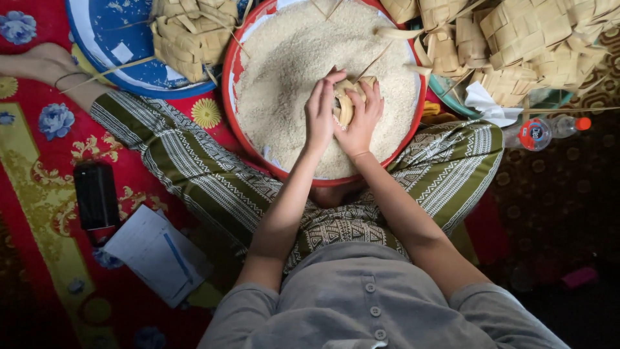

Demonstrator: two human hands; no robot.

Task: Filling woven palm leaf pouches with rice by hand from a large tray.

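A red basin (227, 77) full of white rice (290, 58) sits between my crossed legs. Over the rice both hands hold a small woven palm-leaf pouch (347, 100). My left hand (319, 116) presses against its left side with fingers together. My right hand (360, 123) cups it from the right and below. Loose leaf strips stick up from the pouch.
A blue basin (103, 39) at the upper left holds several woven pouches (190, 32). More woven pouches (523, 45) are piled at the upper right. A plastic bottle (546, 131) lies at the right. A dark phone (95, 194) and a paper (155, 253) lie on the red carpet at the left.
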